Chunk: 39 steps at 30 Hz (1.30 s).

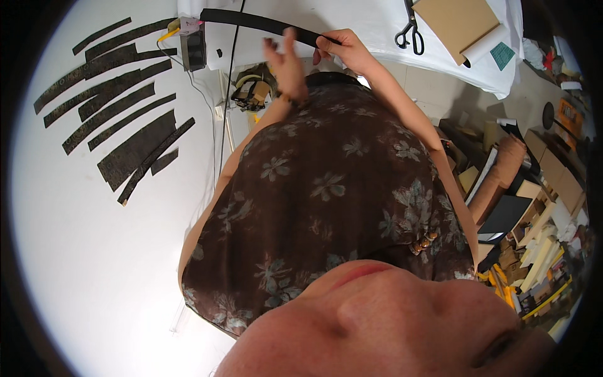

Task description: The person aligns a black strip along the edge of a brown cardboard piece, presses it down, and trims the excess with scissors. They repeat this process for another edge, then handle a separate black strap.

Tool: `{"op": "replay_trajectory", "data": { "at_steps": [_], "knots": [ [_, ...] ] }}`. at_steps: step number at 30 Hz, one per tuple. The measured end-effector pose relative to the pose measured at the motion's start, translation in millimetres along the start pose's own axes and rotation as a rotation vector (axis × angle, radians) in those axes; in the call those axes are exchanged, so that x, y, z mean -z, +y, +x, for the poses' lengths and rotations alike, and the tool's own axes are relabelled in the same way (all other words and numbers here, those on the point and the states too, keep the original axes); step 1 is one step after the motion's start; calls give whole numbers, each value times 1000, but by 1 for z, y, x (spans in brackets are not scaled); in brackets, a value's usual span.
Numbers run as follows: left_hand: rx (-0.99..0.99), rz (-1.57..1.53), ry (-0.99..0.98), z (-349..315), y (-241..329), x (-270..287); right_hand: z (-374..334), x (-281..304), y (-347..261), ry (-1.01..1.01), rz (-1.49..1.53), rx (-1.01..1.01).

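Observation:
A long black strip [264, 24] stretches from a small device at the back left towards me, bowing slightly. My right hand [342, 50] pinches its near right end between thumb and fingers. Just below the strip, my left hand [290, 72] is raised with its fingers apart and nothing in them; motion blurs it a little. Where the strip's far end lies, the device [193, 50] shows a dark grey block and a yellow part, with a cable running from it. Several flat black pieces [116, 94], long strips and wider panels, lie on the white table to my left.
Black-handled scissors [410, 36] lie on the white-covered table at the back right, near a brown board [455, 26] and a green patterned piece [502, 55]. Below the table edge sits a bin of scraps [254, 88]. Boards, rolls and cartons [534, 213] crowd the floor at right.

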<state>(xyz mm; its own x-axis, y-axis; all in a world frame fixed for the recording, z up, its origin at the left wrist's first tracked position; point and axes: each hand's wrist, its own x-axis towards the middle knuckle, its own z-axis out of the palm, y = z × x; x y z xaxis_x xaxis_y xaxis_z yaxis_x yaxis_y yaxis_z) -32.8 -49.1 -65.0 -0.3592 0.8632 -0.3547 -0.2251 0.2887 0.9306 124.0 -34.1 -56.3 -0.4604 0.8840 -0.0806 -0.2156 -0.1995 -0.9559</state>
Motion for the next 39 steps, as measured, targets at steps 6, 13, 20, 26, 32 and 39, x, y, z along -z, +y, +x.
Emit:
{"op": "replay_trajectory", "data": {
  "at_steps": [6,13,20,26,32,39],
  "knots": [
    [-1370,940,-596,29,79,30,0,1,-4,5,-12,26],
    [-1382,1075,-875,31,84,13,-5,4,1,44,97,41],
    [-1364,995,-860,42,78,17,0,0,10,86,78,40],
    [-1360,939,-845,42,71,10,-10,9,3,143,-43,63],
    [-1386,909,-842,38,70,4,-15,9,5,243,-54,95],
    [-1406,915,-829,40,71,3,-12,17,7,202,-25,60]
  ]
}}
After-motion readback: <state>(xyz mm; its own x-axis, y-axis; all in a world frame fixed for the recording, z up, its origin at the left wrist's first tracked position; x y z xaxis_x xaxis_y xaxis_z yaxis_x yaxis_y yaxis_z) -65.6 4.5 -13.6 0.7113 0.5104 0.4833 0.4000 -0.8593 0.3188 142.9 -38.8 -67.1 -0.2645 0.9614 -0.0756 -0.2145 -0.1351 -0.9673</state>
